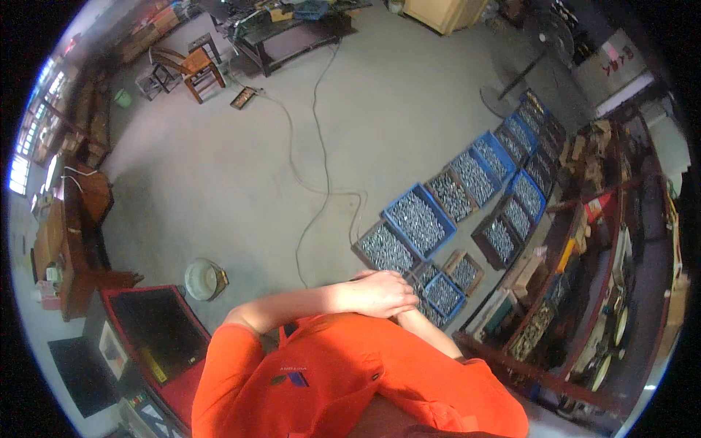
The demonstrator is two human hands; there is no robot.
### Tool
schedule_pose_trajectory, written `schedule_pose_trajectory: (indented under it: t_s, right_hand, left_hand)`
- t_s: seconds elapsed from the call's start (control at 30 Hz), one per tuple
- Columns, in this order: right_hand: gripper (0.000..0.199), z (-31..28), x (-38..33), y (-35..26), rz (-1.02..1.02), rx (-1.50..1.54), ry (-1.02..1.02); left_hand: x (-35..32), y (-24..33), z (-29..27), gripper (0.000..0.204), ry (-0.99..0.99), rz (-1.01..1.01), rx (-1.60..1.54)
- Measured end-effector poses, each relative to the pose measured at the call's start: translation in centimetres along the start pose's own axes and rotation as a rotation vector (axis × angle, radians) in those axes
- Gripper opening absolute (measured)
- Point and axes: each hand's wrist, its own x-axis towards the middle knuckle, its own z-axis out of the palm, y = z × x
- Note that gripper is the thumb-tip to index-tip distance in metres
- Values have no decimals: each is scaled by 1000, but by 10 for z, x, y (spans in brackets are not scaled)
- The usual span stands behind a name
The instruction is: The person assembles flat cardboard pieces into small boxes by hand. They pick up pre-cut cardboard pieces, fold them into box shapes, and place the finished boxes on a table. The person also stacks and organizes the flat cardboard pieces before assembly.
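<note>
Orange cloth of your short-sleeved shirt (328,379) fills the lower middle of the view, and both forearms cross in front of it. Your left hand (376,292) lies flat over your right hand (406,310), fingers together, gripping nothing; the right is mostly covered, so I cannot tell how its fingers sit. Just beyond them on the grey concrete floor (241,175) stand blue plastic crates of silvery metal screws (418,220), the small blue crate (443,294) nearest your knuckles.

a workshop: bare concrete floor (409,109), blue bins of metal screws (418,220), cluttered workbench (292,29), loaded shelving (613,241).
</note>
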Motion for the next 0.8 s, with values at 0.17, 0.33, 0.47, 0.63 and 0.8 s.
schedule_pose_trajectory:
  t_s: [0.17, 0.33, 0.47, 0.63, 0.8]
  right_hand:
    - [22, -88, 47, -77, 4, -370, 512]
    - [14, -231, 101, -149, -3, -594, 749]
    - [17, -222, 138, -213, -78, -396, 953]
    - [16, -113, 181, -290, -178, -467, 813]
    - [20, -90, 230, -356, -234, -408, 771]
  left_hand:
    - [-28, -98, -76, 25, -44, -266, 77]
    - [-29, -218, -157, 28, -242, -517, 190]
    - [-47, -297, -209, 32, -127, -744, 272]
    - [-87, -379, -214, 26, -123, -900, 235]
    - [-30, -456, -265, 25, -474, -1060, 97]
